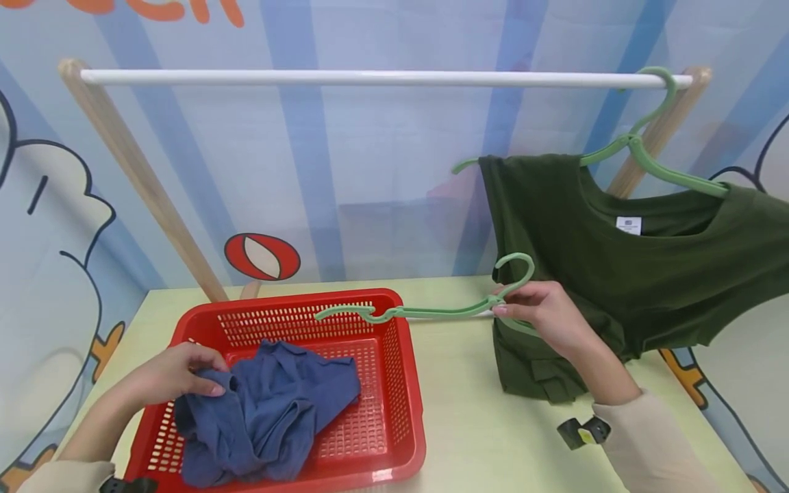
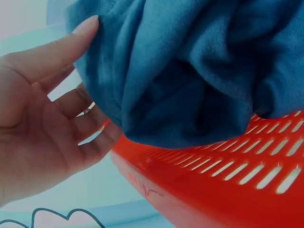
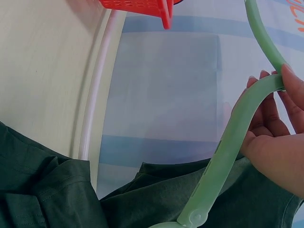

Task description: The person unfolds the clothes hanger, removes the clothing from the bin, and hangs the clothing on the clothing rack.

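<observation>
A blue cloth garment [image 1: 271, 404] lies crumpled in the red basket [image 1: 414, 411]; its exact kind cannot be told. My left hand [image 1: 179, 373] pinches its left edge, the thumb [image 2: 71, 47] in front and the fingers behind. My right hand [image 1: 548, 318] holds a light green hanger [image 1: 440, 313] by its middle, just below the hook. One arm of that hanger reaches left over the basket's right rim. Behind my right hand is a dark green garment [image 1: 530, 370], partly hidden by the hand and hanger.
A dark green shirt [image 1: 616, 267] hangs on another green hanger [image 1: 672, 174] at the right end of the white rail [image 1: 382, 79]. Wooden posts [image 1: 148, 185] hold the rail. Basket and rack stand on a pale table [image 1: 456, 424] before a striped backdrop.
</observation>
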{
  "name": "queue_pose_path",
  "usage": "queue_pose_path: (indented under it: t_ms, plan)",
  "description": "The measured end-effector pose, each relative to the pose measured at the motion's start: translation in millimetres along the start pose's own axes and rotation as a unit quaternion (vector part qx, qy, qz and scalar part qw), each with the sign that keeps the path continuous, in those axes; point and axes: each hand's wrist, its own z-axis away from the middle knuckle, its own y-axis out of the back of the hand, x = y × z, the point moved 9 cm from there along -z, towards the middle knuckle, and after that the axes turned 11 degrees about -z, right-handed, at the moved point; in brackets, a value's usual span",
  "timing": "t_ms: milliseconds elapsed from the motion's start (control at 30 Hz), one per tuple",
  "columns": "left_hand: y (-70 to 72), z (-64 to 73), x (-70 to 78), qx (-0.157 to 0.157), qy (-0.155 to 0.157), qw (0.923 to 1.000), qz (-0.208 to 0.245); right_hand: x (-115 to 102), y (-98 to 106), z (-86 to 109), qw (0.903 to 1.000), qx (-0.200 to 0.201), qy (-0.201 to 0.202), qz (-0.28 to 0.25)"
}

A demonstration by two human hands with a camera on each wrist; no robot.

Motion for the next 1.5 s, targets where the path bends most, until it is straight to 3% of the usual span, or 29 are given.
queue_pose_path:
  t_ms: [100, 267, 500, 633, 800, 933, 1133, 1367, 1500]
  plan:
    - [1.9, 1.3, 5.5, 0.008, -0.015, 0.9999, -0.003, -2, -1, 0.5, 1.0, -0.003, 0.002, 0.0]
    - [15.3, 3.0, 21.0, 0.052, -0.024, 0.9983, 0.002, -10, -1, 1.9, 0.9999, -0.008, 0.014, 0.003]
    - [39.6, -5.6, 60.7, 0.134, -0.019, 0.9906, 0.016, -25, -3, 2.5, 0.9994, -0.01, 0.034, -0.007]
    - [46.4, -14.9, 86.8, 0.161, -0.028, 0.9862, 0.03, -30, -8, 2.6, 0.9991, -0.013, 0.038, -0.015]
    - [45.9, -25.8, 117.4, 0.161, -0.06, 0.9845, 0.034, -36, -8, 3.0, 0.9984, -0.001, 0.056, 0.005]
    - [42.9, -30.4, 129.9, 0.153, -0.068, 0.9852, 0.035, -40, 1, 5.7, 0.997, 0.014, 0.075, 0.011]
    - [40.6, -31.6, 132.2, 0.15, -0.068, 0.986, 0.025, -36, 11, 7.3, 0.9962, 0.009, 0.082, -0.029]
    - [36.9, -32.8, 135.9, 0.154, -0.078, 0.9844, 0.033, -28, 9, 4.2, 0.9977, 0.018, 0.066, 0.007]
    - [33.6, -34.3, 138.5, 0.154, -0.091, 0.9831, 0.041, -24, 3, 0.6, 0.998, 0.012, 0.061, -0.008]
